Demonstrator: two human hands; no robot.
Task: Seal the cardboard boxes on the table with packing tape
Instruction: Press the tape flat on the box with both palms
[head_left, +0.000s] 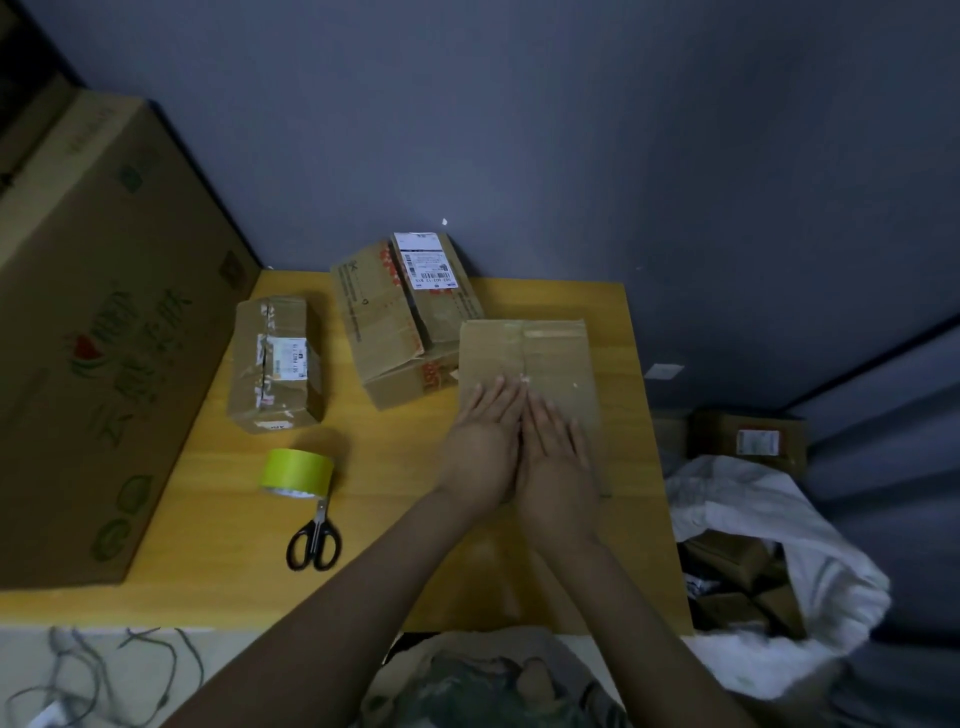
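Observation:
A plain cardboard box lies on the wooden table in front of me, its top flaps meeting along a middle seam. My left hand and my right hand press flat on the box top side by side, fingers straight, over the seam. A roll of yellow-green packing tape stands to the left, apart from both hands. Black scissors lie just below the roll. Two more boxes sit further back: a small taped one and a printed one with a white label.
A very large printed carton leans along the table's left side. To the right, off the table, a white bag holds several small boxes, with another labelled box behind it. Cables lie on the floor.

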